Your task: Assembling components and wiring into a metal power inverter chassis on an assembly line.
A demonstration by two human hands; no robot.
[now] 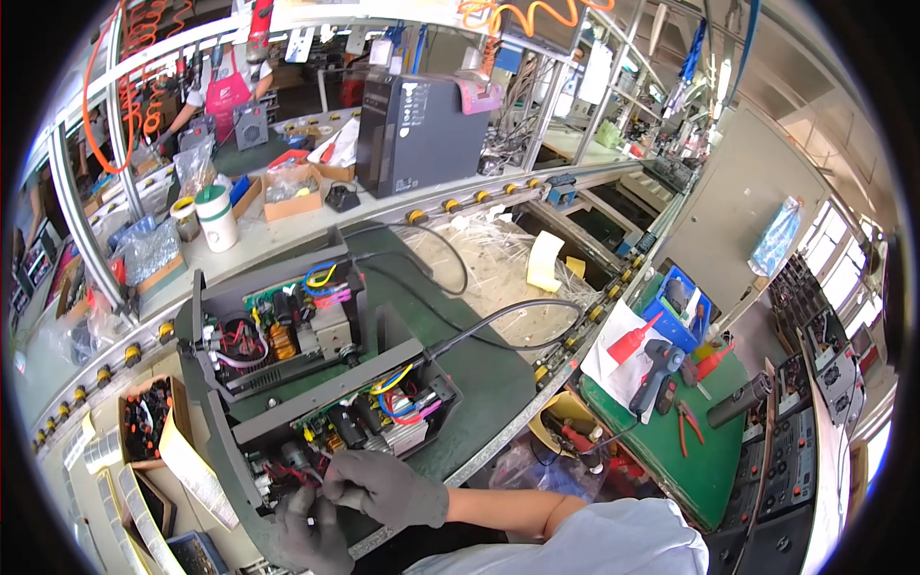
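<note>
Both of my hands wear grey gloves and meet at the near left end of an open dark metal housing [331, 391]. My right hand [388, 489] reaches in from the right, its fingertips pinched together by thin red and black wires [302, 462] inside that end. Just left of it, my left hand [311, 535] has its fingers curled up against the housing's edge. Whatever either hand pinches is hidden by the gloves. Circuit boards, coils and coloured wires fill the housing. Behind it stands a second, similar open housing [287, 326] with a black cable [422, 259] running from it.
A green mat [479, 369] lies under the housings. To the left are a box of small black parts [149, 422] and label sheets [196, 474]. On the right, a green side table [704, 470] carries a power screwdriver [659, 376], red-handled pliers [686, 426] and a blue bin [678, 311].
</note>
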